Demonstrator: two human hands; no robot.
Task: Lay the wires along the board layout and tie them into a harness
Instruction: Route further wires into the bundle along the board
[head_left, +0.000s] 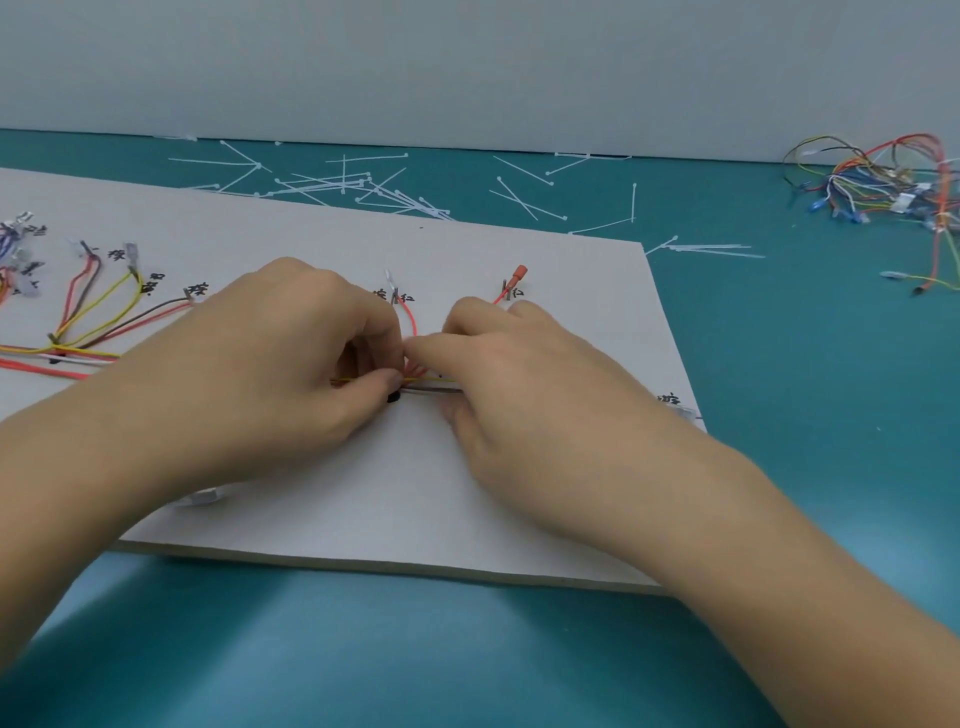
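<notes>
Left hand (291, 364) sits in the middle of the head view, with its fingers curled. Its thumb and first finger pinch the thin bunch of wires (434, 384) that runs flat across the white board (415, 493). Right hand (519, 389) is just beside it, so close that the fingertips of the two hands touch. Its fingers bend down over the same wires and its thumb comes in from below, so it grips them too. I cannot tell if something small is held between the fingers.

Only a short bit of the yellow, red and white wires shows between the two hands. At the left of the frame, a fan of wire ends (98, 306) spreads out toward black writing on the board. A red plug (518, 272) stands near the top of the board, just above the right hand.

Behind the board, white cable ties (363, 187) lie scattered on the blue-green table (805, 364). At the upper right of the frame sits a tangled wire pile (883, 182) in many colours, well apart from the board.
</notes>
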